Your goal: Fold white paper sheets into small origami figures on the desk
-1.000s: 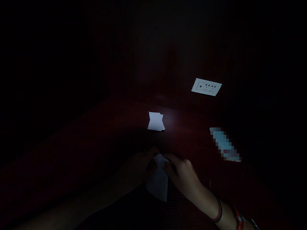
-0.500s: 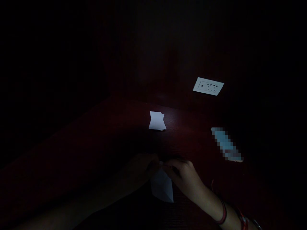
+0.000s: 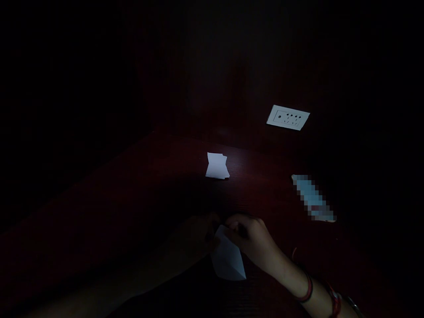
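Now the creased paper sheet (image 3: 228, 260) is swinging its lower end toward the right of the frame: its bottom corner is pointing further right than it was a second ago, while its top, which was showing crumpled between the fingers earlier, is now looking smoother and more pointed. The sheet is hanging at bottom centre, between the two hands. The right hand (image 3: 253, 234) is holding a narrow pinch near the sheet's upper right edge, its fingers curling inward more tightly than before. The left hand (image 3: 198, 229) is sinking into deep shadow, yet its thumb seems to be lying over the sheet's left edge, so it is apparently pinching too; its other fingers are staying too dark to read. Judging from this, the hands are shifting their hold along the upper end and working the paper there, rather than letting it go. Beyond them, the waisted paper piece (image 3: 217, 166) is lying untouched on the dark red tabletop (image 3: 159, 172), just above the centre-bottom hands and well apart from them. The pixelated phone (image 3: 311, 198) is resting at right of centre, and the wall socket (image 3: 288, 117) is showing pale in the upper right, neither visibly changing.
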`<state>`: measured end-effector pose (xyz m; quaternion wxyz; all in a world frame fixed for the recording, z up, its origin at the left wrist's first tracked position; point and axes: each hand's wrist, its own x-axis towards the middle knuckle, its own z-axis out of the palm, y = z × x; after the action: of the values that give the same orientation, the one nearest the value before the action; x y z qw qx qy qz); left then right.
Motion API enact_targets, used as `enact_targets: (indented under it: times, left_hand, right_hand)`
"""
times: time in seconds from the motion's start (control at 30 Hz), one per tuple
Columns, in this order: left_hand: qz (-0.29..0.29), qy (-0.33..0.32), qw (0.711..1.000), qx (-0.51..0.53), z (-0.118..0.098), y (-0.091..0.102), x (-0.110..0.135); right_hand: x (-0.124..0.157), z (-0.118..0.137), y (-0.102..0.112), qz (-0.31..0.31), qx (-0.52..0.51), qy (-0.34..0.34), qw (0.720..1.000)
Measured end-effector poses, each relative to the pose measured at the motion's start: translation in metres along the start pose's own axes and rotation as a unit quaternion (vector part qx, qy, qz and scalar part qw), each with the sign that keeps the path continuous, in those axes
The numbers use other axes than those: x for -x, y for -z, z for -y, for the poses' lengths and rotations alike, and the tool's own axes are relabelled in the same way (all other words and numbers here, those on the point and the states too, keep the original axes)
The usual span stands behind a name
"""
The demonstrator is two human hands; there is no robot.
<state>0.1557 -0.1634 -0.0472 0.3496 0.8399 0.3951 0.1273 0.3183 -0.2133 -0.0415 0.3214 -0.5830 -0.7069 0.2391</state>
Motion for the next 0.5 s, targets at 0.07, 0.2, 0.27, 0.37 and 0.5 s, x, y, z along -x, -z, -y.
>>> enact_targets:
  times: [0.07, 0.2, 0.27, 0.37, 0.5]
  left_hand:
    - [0.020, -0.001, 1.000, 0.005, -0.002, 0.002, 0.001]
    - [0.018, 0.008, 1.000, 0.017, -0.005, 0.007, 0.000]
    - [0.000, -0.010, 1.000, 0.023, -0.005, 0.007, -0.002]
    - [-0.043, -0.060, 0.997, 0.017, -0.006, 0.008, -0.005]
    - [-0.082, -0.092, 0.992, 0.015, -0.013, 0.008, -0.003]
  right_hand:
    - [-0.001, 0.001, -0.001, -0.004, -0.007, -0.009, 1.000]
    - [0.000, 0.003, -0.001, -0.018, -0.039, 0.013, 0.999]
    - [0.002, 0.002, 0.001, -0.031, -0.058, 0.021, 0.998]
    - [0.004, 0.002, 0.002, -0.051, -0.067, 0.032, 0.996]
    - [0.004, 0.002, 0.003, -0.086, -0.063, 0.062, 0.992]
